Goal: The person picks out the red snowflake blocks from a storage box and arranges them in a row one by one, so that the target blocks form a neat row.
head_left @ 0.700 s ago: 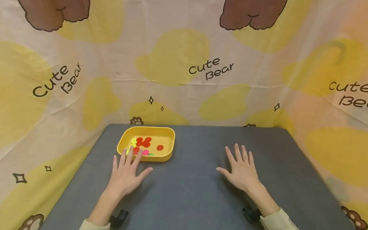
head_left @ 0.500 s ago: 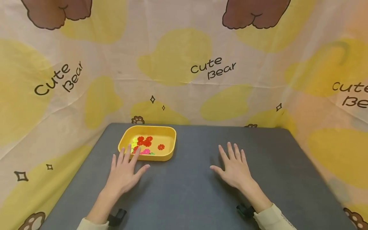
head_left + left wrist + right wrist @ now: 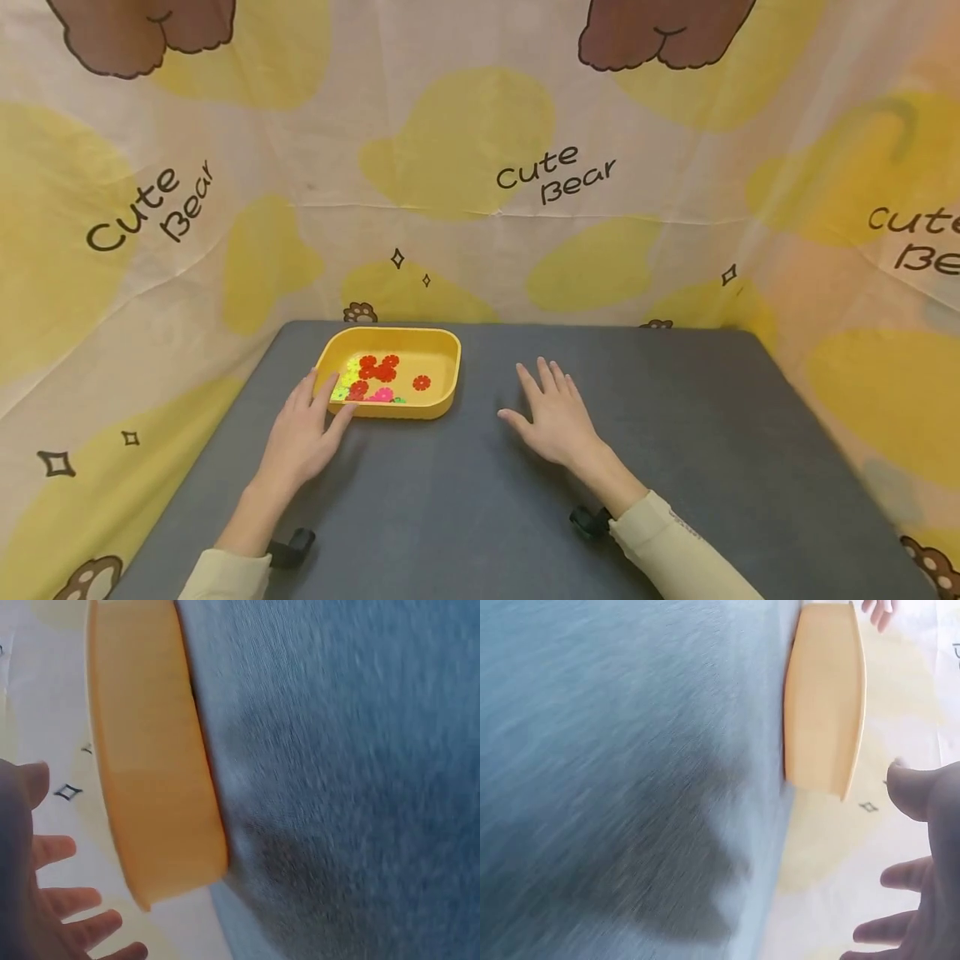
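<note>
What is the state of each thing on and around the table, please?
Yellow tray: upright on gray table, uncovered
Flower-shaped pieces: loose in tray, mostly clustered
Lone red flower piece: inside tray, apart from others
Left grip: holding nothing, contact with tray unclear
Right grip: outstretched, holding nothing
Printed backdrop cloth: hanging, creased

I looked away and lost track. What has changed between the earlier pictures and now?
The right hand has moved left, toward the yellow tray. The left hand has shifted a little left, its fingers now by the tray's left end. Nothing has been taken hold of or let go. The tray and the flower-shaped pieces in it stayed put.
</note>
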`<state>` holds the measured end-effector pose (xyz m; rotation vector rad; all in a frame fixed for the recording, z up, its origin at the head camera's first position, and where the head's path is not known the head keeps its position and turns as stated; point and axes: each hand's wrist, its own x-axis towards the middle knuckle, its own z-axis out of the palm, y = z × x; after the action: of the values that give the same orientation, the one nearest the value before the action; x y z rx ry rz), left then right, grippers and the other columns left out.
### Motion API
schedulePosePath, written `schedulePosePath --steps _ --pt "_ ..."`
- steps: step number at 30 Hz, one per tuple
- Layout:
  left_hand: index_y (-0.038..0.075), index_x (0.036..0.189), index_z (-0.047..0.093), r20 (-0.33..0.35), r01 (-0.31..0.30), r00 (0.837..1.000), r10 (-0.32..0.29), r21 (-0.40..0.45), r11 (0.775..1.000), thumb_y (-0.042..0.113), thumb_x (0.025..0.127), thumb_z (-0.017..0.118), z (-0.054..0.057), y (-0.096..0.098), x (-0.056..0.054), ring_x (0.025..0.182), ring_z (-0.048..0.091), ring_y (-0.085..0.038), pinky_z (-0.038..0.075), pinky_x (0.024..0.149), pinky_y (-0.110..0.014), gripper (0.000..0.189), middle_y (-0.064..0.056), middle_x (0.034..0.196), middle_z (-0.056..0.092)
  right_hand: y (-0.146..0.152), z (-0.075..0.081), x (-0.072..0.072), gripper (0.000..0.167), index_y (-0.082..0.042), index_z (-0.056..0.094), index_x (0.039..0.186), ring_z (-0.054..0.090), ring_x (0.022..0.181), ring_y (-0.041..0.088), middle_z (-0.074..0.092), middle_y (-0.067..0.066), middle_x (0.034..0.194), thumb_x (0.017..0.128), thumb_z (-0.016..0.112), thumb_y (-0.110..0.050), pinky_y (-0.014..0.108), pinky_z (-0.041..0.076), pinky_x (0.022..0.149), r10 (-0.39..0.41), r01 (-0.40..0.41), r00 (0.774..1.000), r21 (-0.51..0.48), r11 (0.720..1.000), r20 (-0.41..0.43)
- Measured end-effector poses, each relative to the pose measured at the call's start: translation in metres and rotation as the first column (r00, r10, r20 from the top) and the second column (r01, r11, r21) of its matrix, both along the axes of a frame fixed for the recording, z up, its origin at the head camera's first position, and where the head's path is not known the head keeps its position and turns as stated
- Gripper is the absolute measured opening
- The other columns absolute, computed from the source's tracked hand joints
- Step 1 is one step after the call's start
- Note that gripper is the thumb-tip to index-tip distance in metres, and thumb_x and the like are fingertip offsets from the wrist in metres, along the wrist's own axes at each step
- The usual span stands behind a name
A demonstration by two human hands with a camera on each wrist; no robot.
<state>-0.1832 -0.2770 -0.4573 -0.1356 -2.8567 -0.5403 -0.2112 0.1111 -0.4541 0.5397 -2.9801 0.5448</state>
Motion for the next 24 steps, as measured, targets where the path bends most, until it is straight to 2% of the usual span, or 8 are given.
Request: schedulePosePath --steps 3,8,13,16,20,24 --pt "0.002 0.153 0.038 -0.006 -0.011 1.0 0.011 0.005 1.0 0.046 0.104 0.051 -0.001 -0.006 -0.006 0.141 0.028 -0.055 0.028 0.107 -0.073 0.068 -0.033 0.159 0.024 -0.014 0.002 -0.007 0.081 -0.013 0.029 0.161 0.019 0.152 0.042 0.022 0.024 0.165 0.1 0.051 -0.062 0.057 0.02 0.12 0.018 -0.017 1.0 -0.041 0.999 0.018" --pt "0.002 0.154 0.037 0.023 -0.017 1.0 0.016 0.026 1.0 0.046 0.105 0.046 0.002 -0.012 -0.016 0.141 0.027 -0.056 0.028 0.106 -0.075 0.066 -0.033 0.159 0.024 -0.034 0.002 -0.019 0.079 -0.018 0.03 0.161 0.025 0.151 0.039 0.022 0.018 0.166 0.099 0.054 -0.06 0.063 0.035 0.11 0.029 -0.015 0.996 -0.162 0.987 0.084" --pt "0.001 0.154 0.037 0.062 -0.016 0.998 0.011 0.08 0.997 0.047 0.107 0.043 0.004 -0.019 -0.026 0.141 0.027 -0.057 0.027 0.106 -0.076 0.066 -0.032 0.159 0.025 -0.054 -0.004 -0.031 0.075 -0.019 0.033 0.16 0.032 0.148 0.038 0.026 0.016 0.165 0.1 0.054 -0.058 0.062 0.036 0.11 0.08 -0.049 0.99 -0.253 0.966 0.115" --pt "0.001 0.153 0.04 0.057 -0.008 0.998 0.0 0.128 0.992 0.044 0.107 0.044 0.0 -0.024 -0.033 0.14 0.028 -0.056 0.026 0.106 -0.076 0.063 -0.031 0.157 0.028 -0.064 -0.008 -0.039 0.072 -0.018 0.035 0.159 0.036 0.146 0.038 0.03 0.016 0.163 0.101 0.054 -0.056 0.059 0.036 0.112 0.113 -0.074 0.987 -0.297 0.952 0.118" --pt "-0.002 0.149 0.044 0.019 0.006 1.0 -0.011 0.233 0.972 0.035 0.108 0.048 -0.008 -0.032 -0.044 0.14 0.032 -0.053 0.026 0.11 -0.071 0.055 -0.032 0.153 0.036 -0.077 -0.014 -0.047 0.071 -0.016 0.035 0.158 0.04 0.144 0.035 0.034 0.014 0.16 0.101 0.055 -0.053 0.054 0.038 0.112 0.142 -0.097 0.983 -0.327 0.94 0.116" --pt "-0.003 0.147 0.046 0.023 -0.009 1.0 0.001 0.359 0.933 0.029 0.108 0.05 -0.016 -0.039 -0.051 0.14 0.035 -0.049 0.029 0.112 -0.066 0.051 -0.031 0.149 0.041 -0.088 -0.019 -0.054 0.071 -0.012 0.035 0.157 0.04 0.144 0.03 0.039 0.012 0.158 0.101 0.056 -0.051 0.049 0.036 0.115 0.169 -0.111 0.977 -0.37 0.922 0.129"
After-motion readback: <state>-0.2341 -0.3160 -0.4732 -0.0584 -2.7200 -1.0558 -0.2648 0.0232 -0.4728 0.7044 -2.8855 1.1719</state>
